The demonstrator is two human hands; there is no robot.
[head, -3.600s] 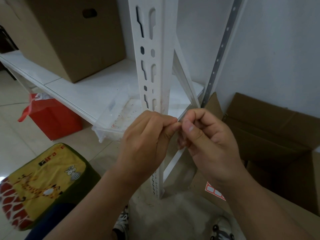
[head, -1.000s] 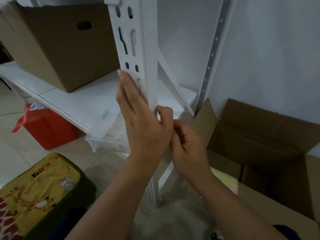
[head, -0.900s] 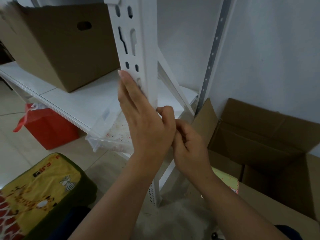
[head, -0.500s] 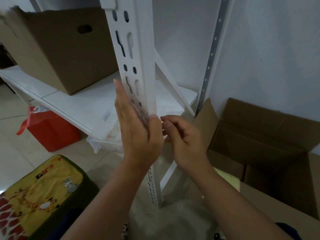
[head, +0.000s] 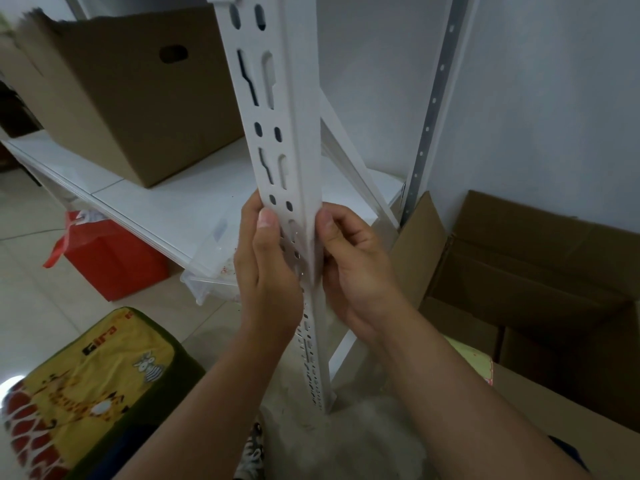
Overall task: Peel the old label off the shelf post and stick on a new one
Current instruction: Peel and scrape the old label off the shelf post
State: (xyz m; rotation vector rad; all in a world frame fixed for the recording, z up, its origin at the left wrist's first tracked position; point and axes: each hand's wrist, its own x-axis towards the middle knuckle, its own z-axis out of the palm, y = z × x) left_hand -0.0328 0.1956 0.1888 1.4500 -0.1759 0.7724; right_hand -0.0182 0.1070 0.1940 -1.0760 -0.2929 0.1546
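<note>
The white slotted shelf post [head: 298, 140] runs down the middle of the view. My left hand [head: 268, 282] grips it from the left, thumb on the front face and fingers behind. My right hand [head: 356, 271] holds the post's right edge, thumb pressed on the corner and fingers curled behind. Between the two thumbs a pale, faintly see-through label [head: 294, 247] seems to lie over the slots; its edges are hard to make out.
A cardboard box [head: 131, 91] stands on the white shelf board [head: 166, 209]. Below are a red bag [head: 114, 265] and a clear plastic tub [head: 211, 285]. A yellow cushioned stool [head: 86, 393] is near left. An open cardboard box [head: 540, 271] is on the right.
My left hand went from lying flat against the post to gripping it lower down with the thumb in front. My right hand came up beside it, thumb now on the post's corner.
</note>
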